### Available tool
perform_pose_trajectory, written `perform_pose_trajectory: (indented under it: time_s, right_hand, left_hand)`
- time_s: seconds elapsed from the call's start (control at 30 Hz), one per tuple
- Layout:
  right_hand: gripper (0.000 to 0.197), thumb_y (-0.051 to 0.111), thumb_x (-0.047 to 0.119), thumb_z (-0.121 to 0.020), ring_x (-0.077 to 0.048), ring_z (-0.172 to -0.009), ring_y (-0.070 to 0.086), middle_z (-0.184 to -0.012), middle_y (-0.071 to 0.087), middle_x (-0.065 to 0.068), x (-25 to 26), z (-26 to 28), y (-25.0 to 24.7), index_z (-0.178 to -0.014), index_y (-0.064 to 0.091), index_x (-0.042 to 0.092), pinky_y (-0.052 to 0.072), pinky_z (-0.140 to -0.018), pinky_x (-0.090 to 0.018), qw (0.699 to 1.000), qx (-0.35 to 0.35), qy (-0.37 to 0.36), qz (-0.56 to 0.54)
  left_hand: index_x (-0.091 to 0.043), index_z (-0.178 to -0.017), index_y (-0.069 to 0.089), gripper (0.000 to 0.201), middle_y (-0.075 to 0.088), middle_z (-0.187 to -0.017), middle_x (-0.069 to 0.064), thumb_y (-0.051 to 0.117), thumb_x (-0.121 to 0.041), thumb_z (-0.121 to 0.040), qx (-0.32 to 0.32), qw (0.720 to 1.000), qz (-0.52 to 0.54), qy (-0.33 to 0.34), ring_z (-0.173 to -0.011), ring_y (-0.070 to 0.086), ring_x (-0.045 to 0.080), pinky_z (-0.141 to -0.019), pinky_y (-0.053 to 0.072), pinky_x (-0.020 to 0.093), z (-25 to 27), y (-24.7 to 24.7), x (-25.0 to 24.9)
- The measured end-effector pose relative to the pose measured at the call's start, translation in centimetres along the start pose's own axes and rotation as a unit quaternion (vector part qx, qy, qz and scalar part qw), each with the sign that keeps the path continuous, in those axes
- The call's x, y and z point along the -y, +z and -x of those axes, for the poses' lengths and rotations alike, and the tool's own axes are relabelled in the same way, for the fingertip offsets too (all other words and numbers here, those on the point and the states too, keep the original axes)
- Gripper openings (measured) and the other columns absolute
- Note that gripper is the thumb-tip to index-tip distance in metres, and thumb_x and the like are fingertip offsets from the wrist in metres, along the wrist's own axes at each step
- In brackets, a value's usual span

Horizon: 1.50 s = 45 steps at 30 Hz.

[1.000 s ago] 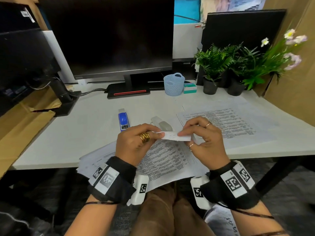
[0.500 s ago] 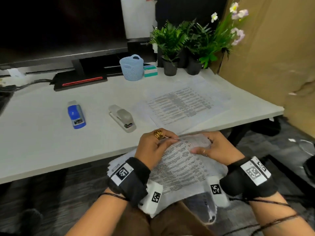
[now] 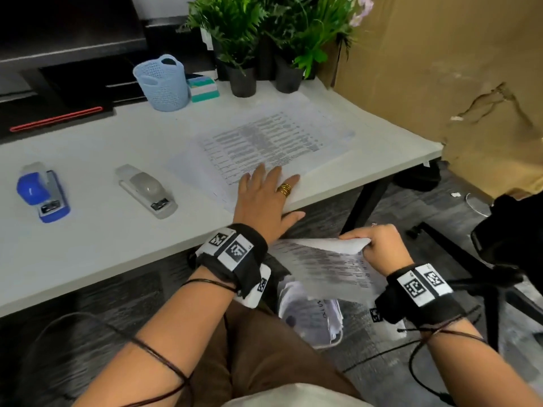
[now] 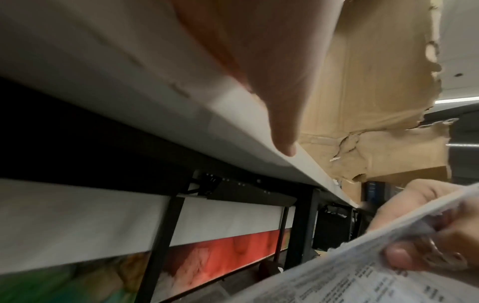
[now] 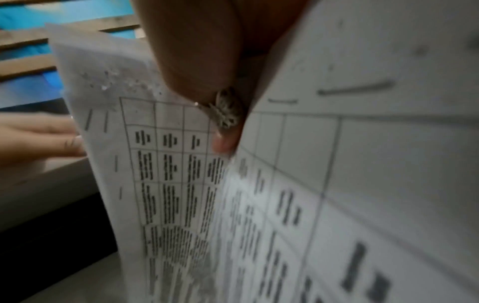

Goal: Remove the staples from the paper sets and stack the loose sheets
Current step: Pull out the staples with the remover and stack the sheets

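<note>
Right hand: the right hand [image 3: 379, 248] has its fingers curled tight around one end of a printed paper set [image 3: 326, 268], down below the desk edge, over the lap.
Paper set: its sheets bend and fan out; the print is blurry, and I cannot tell if a staple is in it.
Left hand: the left hand [image 3: 264, 198] lies flat, fingers straight and spread, on the stack of loose sheets [image 3: 264, 142], with the thumb over the edge of the desk [image 3: 88, 230].
Loose sheets: they lie on the right part of the desk, near the plants [image 3: 235, 30].
More papers: another pile [image 3: 311, 315] sits lower, under the held set.
Staplers: a grey stapler [image 3: 147, 190] and a blue stapler [image 3: 41, 192] lie left of the stack, well apart from each other.
Back of desk: a light blue basket [image 3: 161, 83] stands beside a block of sticky notes [image 3: 204, 89].
</note>
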State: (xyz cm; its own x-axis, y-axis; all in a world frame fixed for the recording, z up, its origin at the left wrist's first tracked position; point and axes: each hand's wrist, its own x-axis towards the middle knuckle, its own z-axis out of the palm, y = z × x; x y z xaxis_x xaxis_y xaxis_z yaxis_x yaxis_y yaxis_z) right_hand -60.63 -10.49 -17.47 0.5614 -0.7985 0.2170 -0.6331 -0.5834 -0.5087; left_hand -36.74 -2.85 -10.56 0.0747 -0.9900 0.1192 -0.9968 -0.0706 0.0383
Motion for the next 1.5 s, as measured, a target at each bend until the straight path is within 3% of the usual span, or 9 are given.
perform_pose_trajectory:
  time_s: [0.13, 0.43, 0.77, 0.9, 1.0, 1.1, 1.23, 1.37, 1.5]
  right_hand:
    - [0.041, 0.056, -0.016, -0.074, -0.014, -0.084, 0.068, -0.087, 0.075, -0.004, -1.1, -0.6, 0.2, -0.087, 0.078, 0.015, 0.046, -0.081, -0.016, 0.99, 0.118, 0.069, -0.02]
    - [0.029, 0.048, 0.007, -0.091, -0.029, -0.106, 0.061, -0.112, 0.065, -0.015, -4.3, -0.4, 7.9, -0.112, 0.067, 0.012, 0.046, -0.086, -0.032, 0.919, 0.324, 0.151, 0.167]
    - [0.033, 0.039, -0.005, -0.091, -0.031, -0.108, 0.06, -0.115, 0.061, -0.017, -2.5, 1.0, 17.1, -0.119, 0.055, 0.0, 0.048, -0.088, -0.037, 0.921, 0.302, 0.193, 0.15]
    - [0.029, 0.05, 0.021, -0.087, -0.009, -0.105, 0.06, -0.107, 0.067, 0.004, -3.6, 3.0, 20.1, -0.114, 0.06, 0.019, 0.043, -0.087, -0.02, 0.95, 0.25, 0.179, 0.055]
    - [0.054, 0.055, 0.038, -0.085, -0.027, -0.117, 0.05, -0.127, 0.052, -0.01, -3.6, 3.6, 20.7, -0.129, 0.041, 0.01, 0.038, -0.093, -0.033, 0.935, 0.309, 0.156, 0.079]
    - [0.063, 0.038, 0.059, -0.084, -0.035, -0.1, 0.056, -0.109, 0.056, -0.015, -2.7, 3.1, 19.7, -0.11, 0.052, 0.004, 0.044, -0.079, -0.04, 0.97, 0.202, 0.117, 0.073]
    - [0.046, 0.039, 0.047, -0.086, -0.032, -0.071, 0.059, -0.08, 0.059, -0.01, -0.2, 0.7, 16.1, -0.084, 0.058, 0.005, 0.049, -0.062, -0.036, 0.998, -0.015, 0.062, 0.002]
    - [0.035, 0.04, 0.036, -0.09, -0.021, -0.063, 0.055, -0.07, 0.056, -0.003, 4.8, -2.0, 10.2, -0.074, 0.056, 0.009, 0.04, -0.055, -0.024, 0.982, -0.171, 0.042, -0.06]
    - [0.031, 0.041, 0.032, -0.089, -0.013, -0.066, 0.051, -0.07, 0.056, 0.0, 8.9, -3.2, 6.0, -0.076, 0.059, 0.01, 0.032, -0.058, -0.019, 0.955, -0.274, 0.014, -0.108]
  left_hand:
    - [-0.035, -0.148, 0.001, 0.079, 0.003, -0.157, 0.003, 0.038, -0.067, -0.086, 0.065, 0.997, -0.028, -0.005, -0.143, 0.003, 0.032, -0.114, 0.009, 0.052, -0.8, 0.7, 0.5]
    - [-0.036, -0.147, 0.003, 0.09, 0.001, -0.157, 0.003, 0.05, -0.069, -0.078, 0.061, 0.998, -0.03, 0.007, -0.142, 0.002, 0.031, -0.113, 0.009, 0.051, -1.3, 0.8, 0.7]
    - [-0.035, -0.147, 0.004, 0.096, 0.004, -0.155, 0.004, 0.052, -0.072, -0.072, 0.046, 0.998, -0.049, 0.007, -0.141, 0.005, 0.031, -0.111, 0.013, 0.05, -1.3, 0.8, 0.6]
    - [-0.036, -0.147, 0.004, 0.1, 0.003, -0.155, 0.004, 0.056, -0.072, -0.069, 0.05, 0.997, -0.056, 0.006, -0.141, 0.005, 0.031, -0.111, 0.013, 0.05, -1.4, 0.9, 0.7]
    - [-0.036, -0.147, 0.004, 0.099, 0.004, -0.155, 0.004, 0.056, -0.071, -0.07, 0.049, 0.997, -0.057, 0.008, -0.141, 0.006, 0.031, -0.111, 0.014, 0.05, -1.4, 0.9, 0.6]
    - [-0.036, -0.147, 0.003, 0.096, 0.004, -0.155, 0.004, 0.053, -0.071, -0.073, 0.054, 0.997, -0.056, 0.006, -0.141, 0.005, 0.031, -0.112, 0.013, 0.051, -1.5, 1.0, 0.6]
    - [-0.035, -0.148, 0.001, 0.082, 0.006, -0.156, 0.004, 0.038, -0.069, -0.083, 0.046, 0.998, -0.034, 0.001, -0.142, 0.006, 0.03, -0.112, 0.01, 0.05, -1.2, 0.8, 0.5]
    - [-0.024, -0.149, -0.001, 0.073, 0.006, -0.157, 0.007, 0.029, -0.059, -0.092, 0.016, 0.999, 0.038, -0.031, -0.141, 0.014, 0.026, -0.112, 0.012, 0.045, -0.7, 0.3, 0.1]
    - [-0.015, -0.149, 0.016, 0.066, 0.012, -0.157, 0.008, 0.026, -0.053, -0.096, 0.025, 0.996, 0.056, -0.065, -0.139, 0.021, 0.024, -0.114, 0.009, 0.037, 0.2, -0.8, -0.2]
